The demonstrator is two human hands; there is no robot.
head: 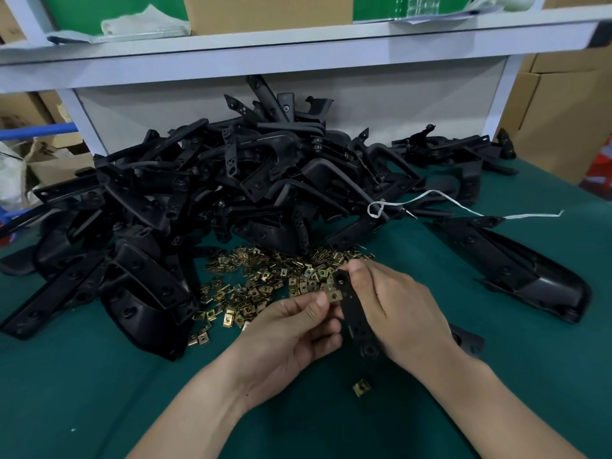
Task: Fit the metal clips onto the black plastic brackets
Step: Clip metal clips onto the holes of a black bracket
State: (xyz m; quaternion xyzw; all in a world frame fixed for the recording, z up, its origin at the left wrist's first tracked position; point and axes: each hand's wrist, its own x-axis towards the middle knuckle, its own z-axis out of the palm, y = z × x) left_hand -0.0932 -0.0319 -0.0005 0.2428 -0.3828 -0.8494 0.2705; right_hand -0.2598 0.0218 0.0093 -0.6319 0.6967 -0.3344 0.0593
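Note:
My right hand (400, 309) grips a black plastic bracket (356, 318) by its flat arm, thumb near the top hole. My left hand (291, 329) pinches a brass-coloured metal clip (335, 295) against the left edge of that arm, beside a hole. A heap of loose metal clips (261, 279) lies on the green mat just beyond my hands. One stray clip (361, 387) lies on the mat below the bracket. A big pile of black brackets (205, 190) fills the middle and left of the table.
A single large black bracket (516, 270) lies on the right of the green mat (99, 392). A white cord (463, 207) trails across the pile's right side. A white shelf frame (298, 64) stands behind, with cardboard boxes (559, 120) at right.

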